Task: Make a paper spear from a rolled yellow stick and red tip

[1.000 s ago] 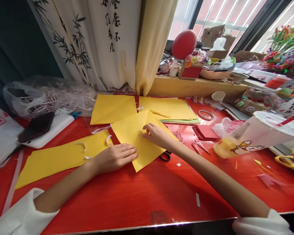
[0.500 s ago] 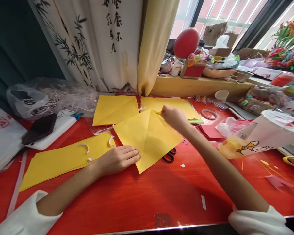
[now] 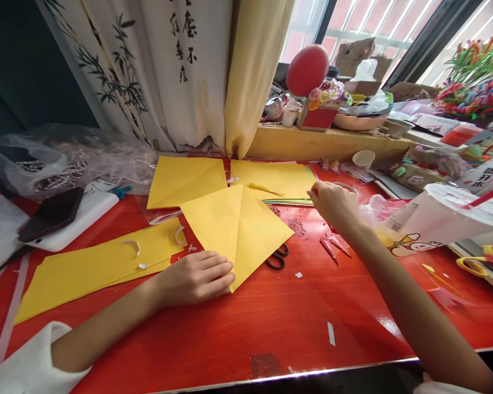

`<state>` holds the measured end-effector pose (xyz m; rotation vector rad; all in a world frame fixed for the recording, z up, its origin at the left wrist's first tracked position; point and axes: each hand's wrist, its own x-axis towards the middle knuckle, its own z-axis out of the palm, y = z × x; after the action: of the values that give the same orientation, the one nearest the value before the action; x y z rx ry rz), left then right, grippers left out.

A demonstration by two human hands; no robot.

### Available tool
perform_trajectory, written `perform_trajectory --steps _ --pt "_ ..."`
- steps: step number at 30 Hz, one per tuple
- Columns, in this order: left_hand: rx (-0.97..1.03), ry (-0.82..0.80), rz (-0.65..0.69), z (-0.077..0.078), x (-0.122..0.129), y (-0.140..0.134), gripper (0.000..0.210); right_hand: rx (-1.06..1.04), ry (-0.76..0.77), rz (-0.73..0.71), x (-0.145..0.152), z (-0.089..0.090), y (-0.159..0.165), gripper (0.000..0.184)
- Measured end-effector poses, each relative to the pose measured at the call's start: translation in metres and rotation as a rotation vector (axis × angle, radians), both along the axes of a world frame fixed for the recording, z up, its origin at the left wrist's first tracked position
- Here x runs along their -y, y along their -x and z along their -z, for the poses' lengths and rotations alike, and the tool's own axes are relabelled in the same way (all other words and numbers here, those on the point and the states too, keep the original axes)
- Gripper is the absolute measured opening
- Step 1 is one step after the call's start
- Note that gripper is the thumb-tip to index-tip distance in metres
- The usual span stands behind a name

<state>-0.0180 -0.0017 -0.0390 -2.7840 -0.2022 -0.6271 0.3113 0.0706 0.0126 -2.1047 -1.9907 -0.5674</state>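
Note:
My left hand (image 3: pixel 201 276) lies flat with its fingers stretched out, pressing the near corner of a creased yellow paper sheet (image 3: pixel 234 230) onto the table. Black scissor handles (image 3: pixel 277 257) poke out from under that sheet's right side. My right hand (image 3: pixel 337 205) is raised beside the right end of a stack of yellow paper (image 3: pixel 281 174), apart from the creased sheet. Its fingers are pinched together; whatever they hold, if anything, does not show. A narrow folded yellow strip (image 3: pixel 267 190) rests between the sheet and the stack.
More yellow sheets (image 3: pixel 187 181) and yellow strips (image 3: pixel 102 268) lie to the left, near a phone (image 3: pixel 51 215). A tilted drink cup (image 3: pixel 443 219), yellow-handled scissors (image 3: pixel 472 265) and red pointed pieces (image 3: pixel 334 246) are at the right. Paper scraps dot the red table (image 3: pixel 230 334).
My right hand has moved right, off the far corner of the creased sheet, uncovering the yellow strip and the red pieces. My left hand stays on the sheet. The view has shifted slightly.

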Motion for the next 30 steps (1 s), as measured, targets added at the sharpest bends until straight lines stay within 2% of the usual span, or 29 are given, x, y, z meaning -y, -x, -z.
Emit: perform_trajectory --steps 3,6,10,11,12,14,15,17,19,21,24,30 --pt "-0.012 -0.024 0.011 -0.001 0.004 -0.003 0.015 0.012 -0.052 -0.021 0.007 0.000 0.007 0.021" --pt "-0.014 -0.051 -0.005 -0.003 0.006 -0.003 0.013 -0.048 -0.063 -0.115 0.023 0.002 0.023 0.021" --pt "-0.006 -0.062 -0.048 -0.002 0.008 -0.005 0.012 -0.369 0.049 -0.330 0.062 0.005 0.057 0.020" --pt "0.002 -0.045 -0.078 -0.002 0.008 -0.005 0.012 -0.502 0.158 -0.377 0.073 0.005 0.066 0.024" --pt "0.023 -0.018 -0.118 -0.001 0.009 -0.006 0.013 -0.696 0.368 -0.427 0.084 0.006 0.075 0.032" --pt "0.107 0.067 -0.221 0.001 0.010 -0.008 0.015 -1.169 0.908 -0.499 0.101 0.008 0.092 0.043" --pt "0.161 0.117 -0.271 0.001 0.011 -0.009 0.016 -1.340 1.062 -0.498 0.108 0.010 0.099 0.045" --pt "0.240 0.196 -0.335 0.000 0.013 -0.010 0.016 -1.631 1.179 -0.465 0.116 0.015 0.112 0.041" --pt "0.257 0.218 -0.337 -0.002 0.016 -0.011 0.017 -1.840 1.188 -0.421 0.120 0.018 0.120 0.040" --pt "0.254 0.218 -0.309 -0.005 0.018 -0.013 0.018 -1.981 1.120 -0.411 0.120 0.021 0.124 0.038" --pt "0.297 0.293 -0.311 -0.007 0.020 -0.018 0.017 -2.121 0.987 -0.359 0.120 0.025 0.125 0.031" --pt "0.402 0.447 -0.345 -0.010 0.026 -0.029 0.013 -2.303 0.828 -0.263 0.122 0.028 0.125 0.014"
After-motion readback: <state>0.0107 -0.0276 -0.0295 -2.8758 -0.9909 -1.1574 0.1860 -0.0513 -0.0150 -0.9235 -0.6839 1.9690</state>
